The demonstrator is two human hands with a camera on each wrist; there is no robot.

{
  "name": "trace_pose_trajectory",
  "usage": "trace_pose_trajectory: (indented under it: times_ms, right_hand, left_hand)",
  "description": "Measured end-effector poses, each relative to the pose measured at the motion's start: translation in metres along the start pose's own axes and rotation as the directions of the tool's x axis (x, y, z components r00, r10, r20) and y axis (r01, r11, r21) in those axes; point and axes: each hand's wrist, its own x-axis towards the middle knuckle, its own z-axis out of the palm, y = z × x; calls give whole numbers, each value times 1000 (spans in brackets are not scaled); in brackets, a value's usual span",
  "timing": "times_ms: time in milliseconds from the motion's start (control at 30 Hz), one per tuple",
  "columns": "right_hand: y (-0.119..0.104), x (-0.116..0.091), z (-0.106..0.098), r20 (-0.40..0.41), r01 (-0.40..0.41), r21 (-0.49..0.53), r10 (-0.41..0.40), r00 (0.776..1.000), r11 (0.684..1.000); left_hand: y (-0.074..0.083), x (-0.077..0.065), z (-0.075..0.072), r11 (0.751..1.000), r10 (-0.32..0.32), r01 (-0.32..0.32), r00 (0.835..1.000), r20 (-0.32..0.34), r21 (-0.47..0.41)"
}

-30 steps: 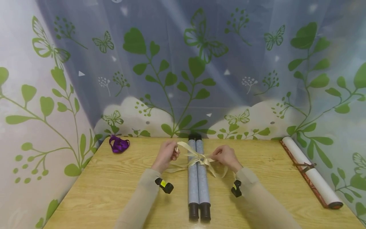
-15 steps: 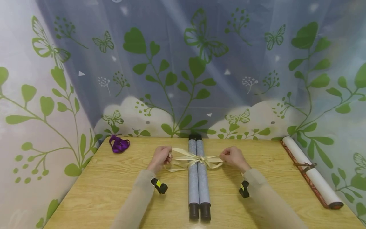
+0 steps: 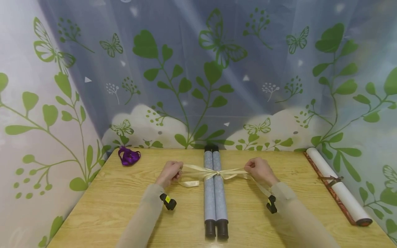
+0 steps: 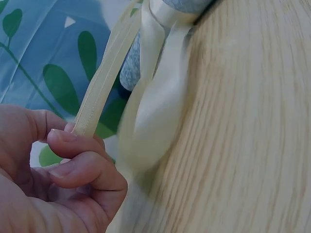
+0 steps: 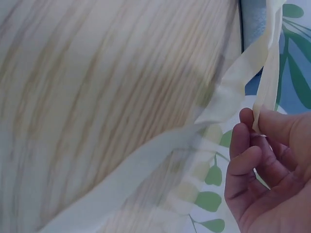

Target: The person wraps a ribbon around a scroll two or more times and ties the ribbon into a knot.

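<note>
Two blue-grey rolled scrolls (image 3: 215,199) with dark end caps lie side by side on the table, bound at mid-length by a cream ribbon (image 3: 229,174) knotted on top. To the left, my left hand (image 3: 170,172) pinches part of the ribbon, and a strand stretches from there to the knot. On the other side, my right hand (image 3: 262,169) pinches another part between thumb and fingertips. In the left wrist view a ribbon strip (image 4: 99,85) runs up from the fingers. A loose ribbon tail (image 5: 146,167) hangs below the right hand in the right wrist view.
A purple ribbon bundle (image 3: 129,156) lies at the table's back left corner. Along the right edge rests a white scroll (image 3: 344,193) with a reddish border and a brown tie. Patterned curtains (image 3: 183,69) enclose the wooden table (image 3: 102,206) at the back and sides.
My hands have moved apart, left hand leftward and right hand rightward. The ribbon between them has drawn straighter, and its loops have flattened toward a smaller knot.
</note>
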Motion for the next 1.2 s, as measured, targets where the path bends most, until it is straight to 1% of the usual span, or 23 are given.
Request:
trace_pose_trajectory:
  times_ms: [133,167,400,533,700,833,967,1200]
  right_hand:
    - [3,1,-1,3,25,-26,-25,1000,999]
    - [4,1,-1,8,30,-26,-30,1000,999]
    - [13,3,-5,27,132,-71,-130,991,989]
    - [17,4,-7,44,166,-85,-163,986,982]
    - [18,2,-8,88,152,-66,-146,985,986]
    - [17,0,-9,100,144,-59,-138,985,988]
    - [18,-1,-12,107,149,-63,-142,984,987]
    - [20,-2,-14,125,170,-72,-160,979,983]
  left_hand:
    - [-2,0,-5,999,2,-2,1000,-5,46]
    - [-3,1,-6,999,1,-1,1000,-5,46]
    - [-2,0,-12,997,10,-10,1000,7,78]
    - [-2,0,-15,996,1,-3,1000,25,94]
    - [-3,1,-21,996,-17,9,996,90,88]
    - [-2,-1,-25,995,-26,14,991,128,96]
    - [-1,-3,-29,991,-32,14,991,131,137]
    - [-2,-1,-31,986,-57,35,990,129,164]
